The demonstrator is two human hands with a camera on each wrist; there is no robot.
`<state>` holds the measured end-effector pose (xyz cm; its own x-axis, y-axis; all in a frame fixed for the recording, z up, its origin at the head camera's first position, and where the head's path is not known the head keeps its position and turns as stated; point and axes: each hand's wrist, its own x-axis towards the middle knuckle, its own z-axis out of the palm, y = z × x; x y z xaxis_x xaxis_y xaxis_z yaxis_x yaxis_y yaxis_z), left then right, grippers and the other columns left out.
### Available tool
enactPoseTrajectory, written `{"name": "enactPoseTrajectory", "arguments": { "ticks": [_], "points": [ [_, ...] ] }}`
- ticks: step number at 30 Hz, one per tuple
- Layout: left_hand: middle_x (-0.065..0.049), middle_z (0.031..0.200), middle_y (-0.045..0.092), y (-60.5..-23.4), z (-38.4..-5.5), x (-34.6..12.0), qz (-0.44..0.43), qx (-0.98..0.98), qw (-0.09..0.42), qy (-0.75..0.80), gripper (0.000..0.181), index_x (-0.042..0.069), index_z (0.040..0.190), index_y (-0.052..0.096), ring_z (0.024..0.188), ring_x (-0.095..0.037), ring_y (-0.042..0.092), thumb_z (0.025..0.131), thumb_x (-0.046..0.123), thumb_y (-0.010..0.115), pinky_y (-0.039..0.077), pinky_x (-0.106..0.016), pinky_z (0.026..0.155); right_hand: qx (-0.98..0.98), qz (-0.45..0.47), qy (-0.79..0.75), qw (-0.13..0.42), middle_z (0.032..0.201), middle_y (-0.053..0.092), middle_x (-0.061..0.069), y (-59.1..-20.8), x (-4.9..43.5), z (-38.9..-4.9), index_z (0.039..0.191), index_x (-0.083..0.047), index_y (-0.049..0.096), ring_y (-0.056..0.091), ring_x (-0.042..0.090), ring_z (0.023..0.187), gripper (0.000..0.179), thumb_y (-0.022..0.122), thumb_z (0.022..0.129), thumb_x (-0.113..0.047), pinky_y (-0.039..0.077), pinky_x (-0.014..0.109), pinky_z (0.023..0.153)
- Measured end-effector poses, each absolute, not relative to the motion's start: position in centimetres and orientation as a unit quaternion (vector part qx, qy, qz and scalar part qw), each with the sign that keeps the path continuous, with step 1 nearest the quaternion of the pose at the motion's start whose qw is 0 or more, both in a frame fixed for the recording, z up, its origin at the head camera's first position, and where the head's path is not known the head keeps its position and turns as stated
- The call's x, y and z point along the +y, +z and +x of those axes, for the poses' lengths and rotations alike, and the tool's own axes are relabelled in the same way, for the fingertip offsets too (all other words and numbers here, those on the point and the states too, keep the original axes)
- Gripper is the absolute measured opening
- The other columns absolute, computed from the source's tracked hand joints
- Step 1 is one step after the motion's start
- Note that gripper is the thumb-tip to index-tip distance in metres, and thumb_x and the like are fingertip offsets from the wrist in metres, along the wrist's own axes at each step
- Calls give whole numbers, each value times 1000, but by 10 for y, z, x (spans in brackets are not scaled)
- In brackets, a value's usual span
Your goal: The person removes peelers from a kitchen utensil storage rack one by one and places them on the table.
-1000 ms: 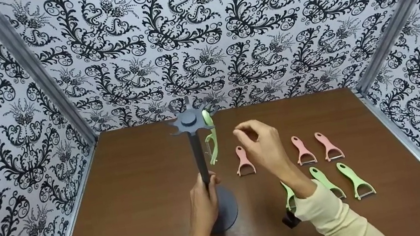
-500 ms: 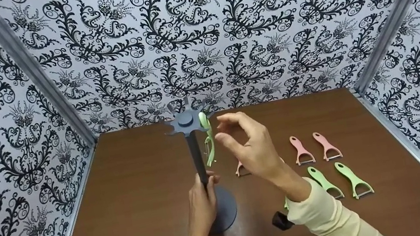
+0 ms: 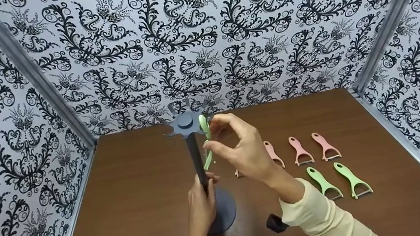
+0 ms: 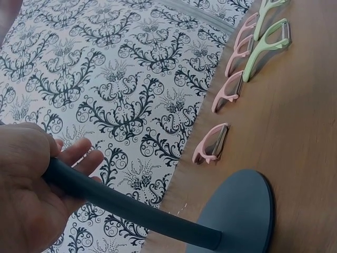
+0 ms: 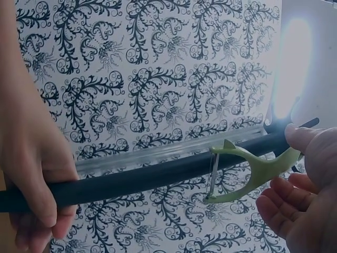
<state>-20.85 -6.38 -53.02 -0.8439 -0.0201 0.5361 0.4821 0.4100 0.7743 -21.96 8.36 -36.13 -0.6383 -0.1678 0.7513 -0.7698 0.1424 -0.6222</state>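
A dark grey stand [image 3: 195, 153] has a round base and a top ring of curved hooks [image 3: 184, 121]. My left hand [image 3: 202, 204] grips its pole low down; in the left wrist view the fingers wrap around the pole [image 4: 131, 208]. A light green peeler [image 3: 203, 124] hangs at the right side of the hooks, blade end downward. My right hand [image 3: 245, 150] has its thumb and fingertips at this peeler. Seen from the right wrist, the thumb and curled fingers lie on either side of the green peeler's handle [image 5: 263, 169]; the handle's top end is hidden.
Several pink peelers [image 3: 299, 149] lie in a row right of the stand, partly behind my right hand. Two green peelers [image 3: 347, 174] lie nearer on the brown table [image 3: 136, 212]. Patterned walls [image 3: 197, 32] enclose the back and sides.
My right hand has moved left from beside the stand to the hanging green peeler, its thumb and fingers now at it. The left hand keeps its grip; the stand has shifted only slightly.
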Motion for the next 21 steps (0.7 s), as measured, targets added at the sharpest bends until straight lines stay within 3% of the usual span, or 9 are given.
{"name": "enactPoseTrajectory", "arguments": {
  "ticks": [13,21],
  "points": [
    [-6,94,76,-534,-212,-65,-134,-800,224,-540,16,3,101,61,88,-24,74,98,-13,59,59,-40,78,-716,313,586,212,105,73,8,-365,77,-219,123,1,66,69,22,99,39,82,88,-6,53,38,92],
    [-7,90,75,-536,-212,-63,-123,-787,229,-559,16,3,100,61,83,-23,73,98,-12,57,58,-36,75,-727,312,570,222,100,73,-1,-367,77,-217,122,-2,70,69,18,95,34,81,91,-9,53,41,90]
  ]
}}
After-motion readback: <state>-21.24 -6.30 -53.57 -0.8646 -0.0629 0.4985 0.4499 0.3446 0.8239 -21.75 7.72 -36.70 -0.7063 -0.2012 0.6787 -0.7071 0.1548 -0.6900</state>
